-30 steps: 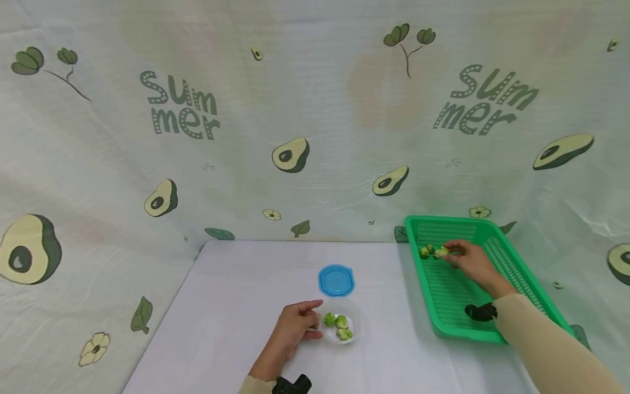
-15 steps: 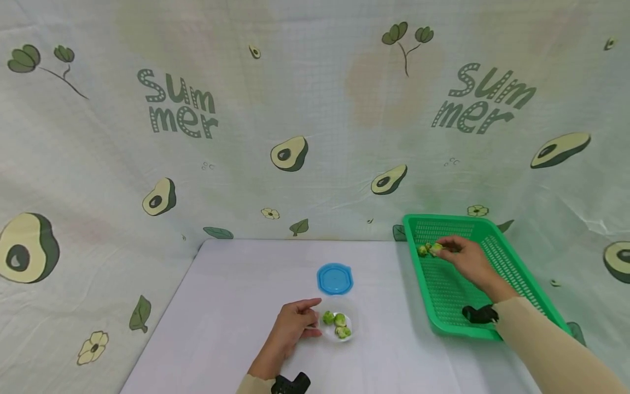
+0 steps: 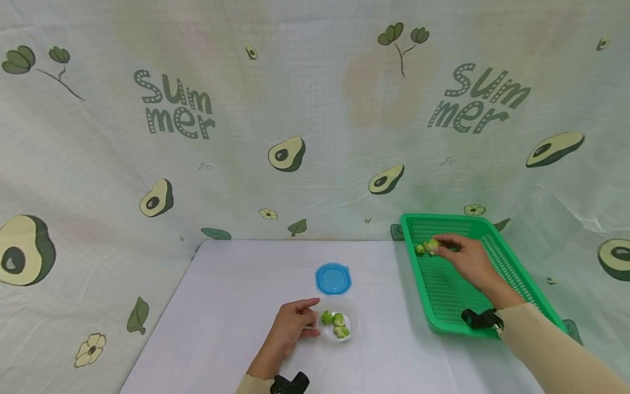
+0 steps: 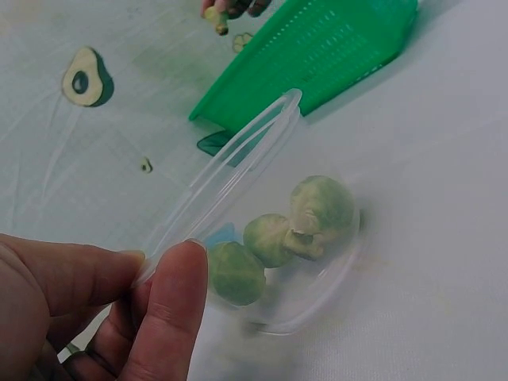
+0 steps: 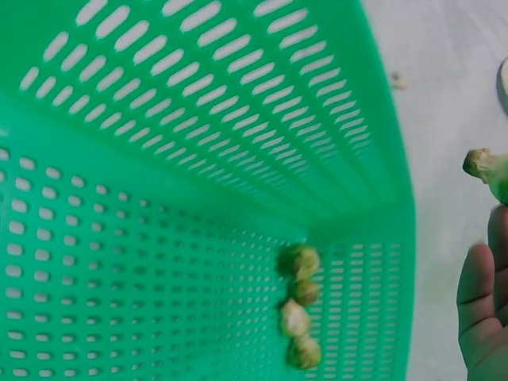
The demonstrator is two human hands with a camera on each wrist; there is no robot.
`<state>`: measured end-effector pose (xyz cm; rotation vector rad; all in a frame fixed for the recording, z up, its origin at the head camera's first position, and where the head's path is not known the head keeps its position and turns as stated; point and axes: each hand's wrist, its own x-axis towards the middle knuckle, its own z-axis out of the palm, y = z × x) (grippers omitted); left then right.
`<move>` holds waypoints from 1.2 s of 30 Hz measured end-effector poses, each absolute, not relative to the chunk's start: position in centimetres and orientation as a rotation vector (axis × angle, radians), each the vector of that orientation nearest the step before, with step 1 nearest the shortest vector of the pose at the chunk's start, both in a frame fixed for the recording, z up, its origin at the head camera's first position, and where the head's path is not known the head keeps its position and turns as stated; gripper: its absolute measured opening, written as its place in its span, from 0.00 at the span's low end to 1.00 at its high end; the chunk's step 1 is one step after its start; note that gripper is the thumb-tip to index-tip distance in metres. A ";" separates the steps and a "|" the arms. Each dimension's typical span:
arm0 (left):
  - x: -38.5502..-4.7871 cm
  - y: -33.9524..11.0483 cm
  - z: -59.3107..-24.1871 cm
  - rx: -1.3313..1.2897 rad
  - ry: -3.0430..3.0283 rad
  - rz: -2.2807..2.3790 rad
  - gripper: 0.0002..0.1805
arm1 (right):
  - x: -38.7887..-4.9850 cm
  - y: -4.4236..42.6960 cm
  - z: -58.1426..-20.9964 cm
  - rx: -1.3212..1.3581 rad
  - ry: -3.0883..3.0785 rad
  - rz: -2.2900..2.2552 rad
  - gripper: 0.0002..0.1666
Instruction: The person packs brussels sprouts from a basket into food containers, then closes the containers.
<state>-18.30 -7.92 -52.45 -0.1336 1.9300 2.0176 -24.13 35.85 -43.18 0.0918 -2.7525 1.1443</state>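
Over the green basket (image 3: 450, 295), the right hand (image 3: 467, 261) pinches a Brussels sprout (image 5: 494, 171); only the right wrist view shows all four basket sprouts (image 5: 295, 319), while the left hand (image 3: 292, 326) pinches the clear bowl (image 4: 294, 101), three bowl sprouts (image 4: 266, 240) inside

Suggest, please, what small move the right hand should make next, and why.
I would probably carry the Brussels sprout in the right hand over to the clear bowl. It is pinched clear of the four sprouts in the green basket, while the left hand pinches the bowl's rim, and the uncovered bowl holds three sprouts.
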 end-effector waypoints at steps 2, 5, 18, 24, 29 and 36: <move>-18.3 -7.9 -52.5 -0.138 1.929 2.016 0.25 | -23.9 35.5 -42.7 0.093 -2.740 1.159 0.30; -18.2 -7.9 -52.5 -0.137 1.931 2.017 0.25 | -23.5 34.9 -42.1 0.095 -2.706 1.190 0.28; -18.2 -7.9 -52.4 -0.125 1.929 2.025 0.25 | -22.2 31.6 -41.1 0.187 -2.583 1.384 0.21; -18.2 -8.0 -52.6 -0.120 1.931 2.028 0.25 | -21.6 30.2 -41.3 0.223 -2.545 1.419 0.20; -18.1 -8.0 -52.3 -0.124 1.937 2.019 0.25 | -21.2 28.8 -41.4 0.216 -2.539 1.466 0.21; -18.0 -7.9 -52.2 -0.131 1.943 2.010 0.24 | -20.7 26.7 -42.2 0.247 -2.497 1.507 0.18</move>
